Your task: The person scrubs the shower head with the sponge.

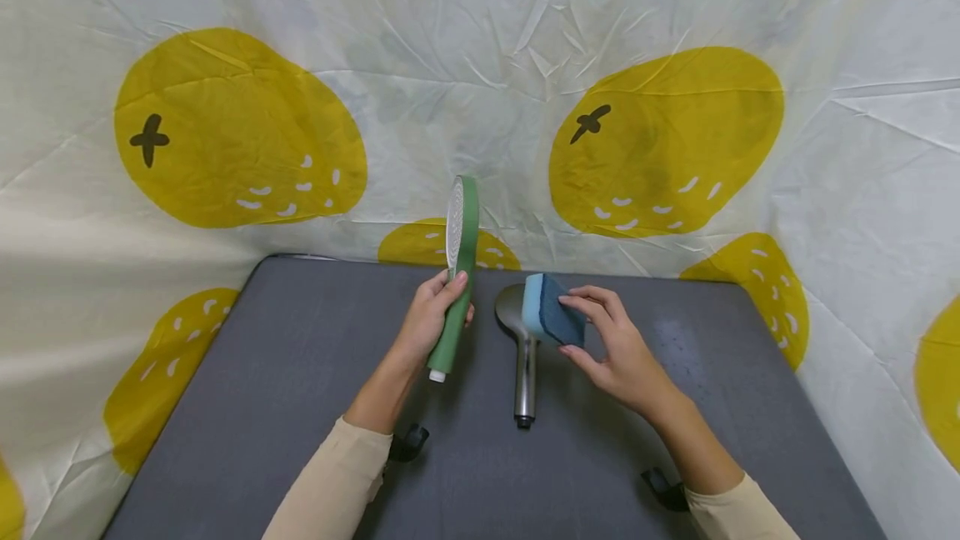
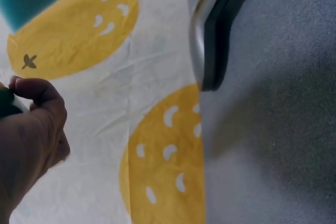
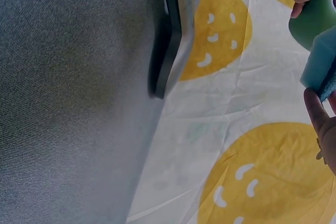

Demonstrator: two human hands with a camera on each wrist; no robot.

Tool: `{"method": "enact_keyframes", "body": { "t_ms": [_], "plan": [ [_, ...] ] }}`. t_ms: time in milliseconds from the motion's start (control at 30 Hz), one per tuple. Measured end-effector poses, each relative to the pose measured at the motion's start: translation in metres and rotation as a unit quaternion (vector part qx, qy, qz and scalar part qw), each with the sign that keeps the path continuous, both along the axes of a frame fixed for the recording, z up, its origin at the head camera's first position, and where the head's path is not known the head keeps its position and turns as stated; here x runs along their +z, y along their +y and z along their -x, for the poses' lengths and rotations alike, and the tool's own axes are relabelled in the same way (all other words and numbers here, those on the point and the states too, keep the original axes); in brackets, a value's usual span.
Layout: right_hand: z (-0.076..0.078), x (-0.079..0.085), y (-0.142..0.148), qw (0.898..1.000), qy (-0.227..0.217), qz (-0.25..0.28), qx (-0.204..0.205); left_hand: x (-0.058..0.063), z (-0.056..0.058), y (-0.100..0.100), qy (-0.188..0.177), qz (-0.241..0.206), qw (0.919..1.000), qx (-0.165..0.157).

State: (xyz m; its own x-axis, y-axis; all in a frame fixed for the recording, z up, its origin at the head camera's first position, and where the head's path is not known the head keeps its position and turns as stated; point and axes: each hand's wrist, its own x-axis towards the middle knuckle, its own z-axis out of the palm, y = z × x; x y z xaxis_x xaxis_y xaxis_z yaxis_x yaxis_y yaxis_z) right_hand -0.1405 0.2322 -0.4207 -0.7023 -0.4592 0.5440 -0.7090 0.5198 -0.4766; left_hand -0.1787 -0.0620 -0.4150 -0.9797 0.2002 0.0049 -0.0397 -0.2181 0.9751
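My left hand (image 1: 435, 315) grips the handle of a green shower head (image 1: 467, 248), held up above the table with its white spray face turned left. In my right hand (image 1: 618, 348), a blue sponge (image 1: 553, 311) with a light side and a dark scouring side is pinched between thumb and fingers. The sponge hangs close to a silver shower head (image 1: 527, 373), which lies on the table between the two hands, partly behind the sponge. In the right wrist view, the sponge (image 3: 320, 61) overlaps the green shower head (image 3: 317, 14); I cannot tell whether they touch.
A dark grey table (image 1: 300, 407) lies under both hands. Behind it and at both sides hangs a white curtain (image 1: 465, 107) printed with big yellow fruit shapes. A black strap (image 1: 408, 443) is on the left wrist, and another black strap (image 1: 665, 490) on the right.
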Motion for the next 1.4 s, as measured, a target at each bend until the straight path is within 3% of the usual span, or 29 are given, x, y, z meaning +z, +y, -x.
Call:
{"method": "enact_keyframes", "body": {
  "t_ms": [267, 833, 1133, 1300, 1400],
  "plan": [
    [-0.004, 0.001, -0.002, 1.000, 0.003, -0.005, 0.004, -0.002, -0.003, 0.001, 0.002, 0.002, 0.9993, -0.039],
    [-0.015, 0.007, -0.016, 0.998, 0.006, -0.043, 0.039, -0.007, -0.001, 0.002, 0.024, -0.098, 0.9913, -0.085],
    [-0.023, 0.006, -0.025, 0.996, 0.027, -0.073, 0.047, -0.007, -0.003, 0.002, 0.008, -0.147, 0.9884, -0.035],
    [-0.026, 0.003, -0.031, 0.996, 0.045, -0.065, 0.052, -0.007, -0.001, 0.006, 0.006, -0.143, 0.9895, 0.022],
    [-0.025, 0.002, -0.031, 0.997, 0.032, -0.054, 0.049, -0.008, 0.000, 0.007, 0.001, -0.139, 0.9890, 0.050]
  ]
}}
